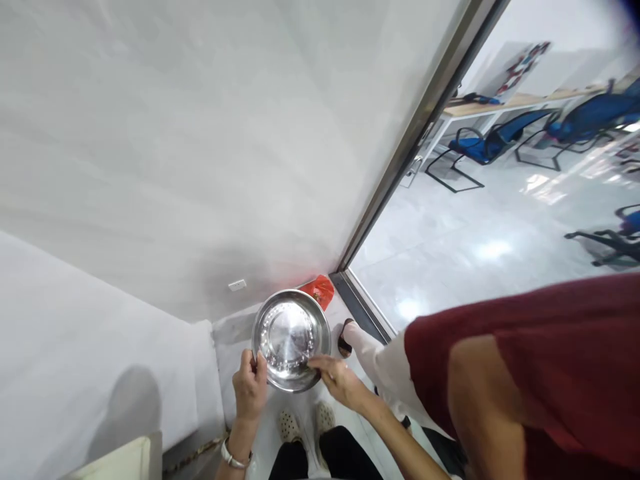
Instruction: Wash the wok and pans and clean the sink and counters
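Maroon top, co-worker's, closest to cam, far R | L hand: closed on near-L rim of metal bowl, so nearer | bowl round, no long axis, fwd-R of L hand, fwd-L of R | R hand: part-open, fingers over near-R side, contact can't tell

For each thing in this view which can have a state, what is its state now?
Steel basin, held, open side up; cannot tell whether it holds water.
Left hand, closed on the basin's rim.
Right hand, fingers extended over the rim; grip unclear.
Red bag, partly hidden by the basin.
Wall socket, no plug visible.
Clogs, worn.
Blue chairs, standing upright.
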The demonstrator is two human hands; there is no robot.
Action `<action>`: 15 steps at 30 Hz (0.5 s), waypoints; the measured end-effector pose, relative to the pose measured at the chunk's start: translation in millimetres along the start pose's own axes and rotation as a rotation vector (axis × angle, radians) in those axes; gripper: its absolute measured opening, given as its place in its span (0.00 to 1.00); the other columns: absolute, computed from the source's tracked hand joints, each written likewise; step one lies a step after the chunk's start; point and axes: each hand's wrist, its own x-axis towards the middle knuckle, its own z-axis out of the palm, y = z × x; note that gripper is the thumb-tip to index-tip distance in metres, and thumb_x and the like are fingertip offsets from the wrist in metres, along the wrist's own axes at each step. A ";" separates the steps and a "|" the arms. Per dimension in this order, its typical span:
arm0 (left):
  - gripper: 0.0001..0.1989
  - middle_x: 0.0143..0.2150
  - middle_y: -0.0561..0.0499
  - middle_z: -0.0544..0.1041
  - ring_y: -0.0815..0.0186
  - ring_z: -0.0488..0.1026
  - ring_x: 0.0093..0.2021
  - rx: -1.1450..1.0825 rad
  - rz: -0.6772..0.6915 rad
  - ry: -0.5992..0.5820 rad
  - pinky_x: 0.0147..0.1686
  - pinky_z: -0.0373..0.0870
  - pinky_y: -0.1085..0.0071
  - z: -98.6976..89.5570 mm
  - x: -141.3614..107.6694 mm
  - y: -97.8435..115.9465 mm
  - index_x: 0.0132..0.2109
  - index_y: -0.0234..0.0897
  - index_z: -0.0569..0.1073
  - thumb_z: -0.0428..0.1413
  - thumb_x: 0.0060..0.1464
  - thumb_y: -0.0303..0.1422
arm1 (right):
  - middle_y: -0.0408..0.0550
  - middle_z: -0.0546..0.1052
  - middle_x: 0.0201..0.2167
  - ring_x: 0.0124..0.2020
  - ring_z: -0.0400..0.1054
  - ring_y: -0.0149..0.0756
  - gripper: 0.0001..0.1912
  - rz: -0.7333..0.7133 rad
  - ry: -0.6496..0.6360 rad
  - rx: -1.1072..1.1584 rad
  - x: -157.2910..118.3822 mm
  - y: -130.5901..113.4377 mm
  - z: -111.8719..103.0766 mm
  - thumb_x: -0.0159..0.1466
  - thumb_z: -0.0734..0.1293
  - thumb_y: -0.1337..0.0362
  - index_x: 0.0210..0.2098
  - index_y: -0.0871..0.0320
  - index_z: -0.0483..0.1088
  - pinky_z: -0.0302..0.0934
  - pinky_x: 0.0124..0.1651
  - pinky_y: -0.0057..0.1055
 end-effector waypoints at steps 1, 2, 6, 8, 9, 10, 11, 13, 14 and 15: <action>0.15 0.17 0.61 0.57 0.71 0.56 0.17 0.000 0.002 -0.025 0.22 0.53 0.73 3.0 8.0 -0.5 0.26 0.44 0.54 0.48 0.58 0.42 | 0.51 0.78 0.50 0.52 0.73 0.37 0.26 0.042 0.055 0.040 9.8 6.7 -5.3 0.61 0.55 0.77 0.53 0.54 0.71 0.69 0.56 0.41; 0.16 0.17 0.61 0.57 0.71 0.56 0.16 0.001 -0.002 -0.049 0.22 0.53 0.73 6.3 15.3 0.2 0.26 0.44 0.54 0.48 0.58 0.42 | 0.51 0.78 0.50 0.51 0.73 0.37 0.26 0.083 0.115 0.047 21.6 14.6 -10.1 0.61 0.55 0.76 0.53 0.55 0.71 0.70 0.54 0.39; 0.17 0.16 0.61 0.57 0.71 0.56 0.16 0.007 -0.008 -0.094 0.20 0.53 0.75 23.2 40.1 12.1 0.26 0.44 0.53 0.47 0.58 0.44 | 0.59 0.72 0.58 0.61 0.65 0.43 0.29 0.141 0.207 -0.202 69.5 43.1 -11.7 0.58 0.56 0.77 0.58 0.61 0.67 0.61 0.63 0.50; 0.17 0.16 0.61 0.57 0.71 0.57 0.16 0.018 0.010 -0.084 0.20 0.54 0.75 33.1 53.2 20.3 0.26 0.44 0.53 0.47 0.59 0.44 | 0.65 0.67 0.62 0.65 0.59 0.49 0.32 0.165 0.168 -0.351 82.9 49.6 -3.2 0.56 0.58 0.77 0.60 0.67 0.64 0.50 0.68 0.57; 0.17 0.16 0.61 0.57 0.71 0.57 0.16 0.026 0.020 -0.074 0.20 0.54 0.75 38.1 60.8 24.3 0.26 0.44 0.53 0.47 0.59 0.44 | 0.68 0.67 0.62 0.65 0.58 0.51 0.32 0.183 0.142 -0.388 85.7 51.4 1.1 0.56 0.59 0.77 0.60 0.69 0.64 0.47 0.69 0.59; 0.17 0.16 0.61 0.57 0.71 0.57 0.16 0.036 0.028 -0.066 0.19 0.54 0.75 43.1 69.3 28.3 0.26 0.44 0.53 0.47 0.59 0.44 | 0.69 0.67 0.61 0.65 0.59 0.52 0.31 0.202 0.121 -0.393 86.2 52.9 4.5 0.56 0.59 0.77 0.60 0.70 0.64 0.45 0.69 0.60; 0.16 0.16 0.61 0.57 0.71 0.57 0.16 0.048 0.032 -0.060 0.19 0.54 0.75 48.1 78.5 32.4 0.26 0.44 0.53 0.47 0.58 0.44 | 0.68 0.69 0.59 0.64 0.61 0.52 0.30 0.210 0.102 -0.366 85.2 54.8 6.0 0.56 0.59 0.77 0.59 0.69 0.65 0.46 0.69 0.60; 0.16 0.16 0.61 0.57 0.71 0.57 0.16 0.081 0.033 -0.058 0.19 0.54 0.75 58.3 98.5 40.9 0.26 0.44 0.54 0.48 0.58 0.44 | 0.61 0.74 0.55 0.60 0.66 0.48 0.28 0.182 0.071 -0.229 82.8 61.8 2.1 0.58 0.58 0.77 0.58 0.63 0.68 0.48 0.68 0.59; 0.16 0.16 0.61 0.58 0.71 0.57 0.16 0.100 0.031 -0.061 0.19 0.54 0.75 63.7 108.8 45.5 0.26 0.44 0.54 0.48 0.58 0.44 | 0.58 0.76 0.53 0.58 0.68 0.45 0.28 0.157 0.072 -0.143 83.6 67.7 -3.7 0.59 0.57 0.77 0.57 0.60 0.68 0.51 0.67 0.58; 0.16 0.16 0.61 0.58 0.71 0.58 0.16 0.119 0.030 -0.069 0.20 0.54 0.75 69.4 118.6 50.4 0.26 0.43 0.54 0.48 0.58 0.44 | 0.55 0.78 0.52 0.57 0.69 0.43 0.28 0.133 0.092 -0.066 86.9 75.3 -11.7 0.60 0.56 0.77 0.57 0.57 0.68 0.55 0.66 0.56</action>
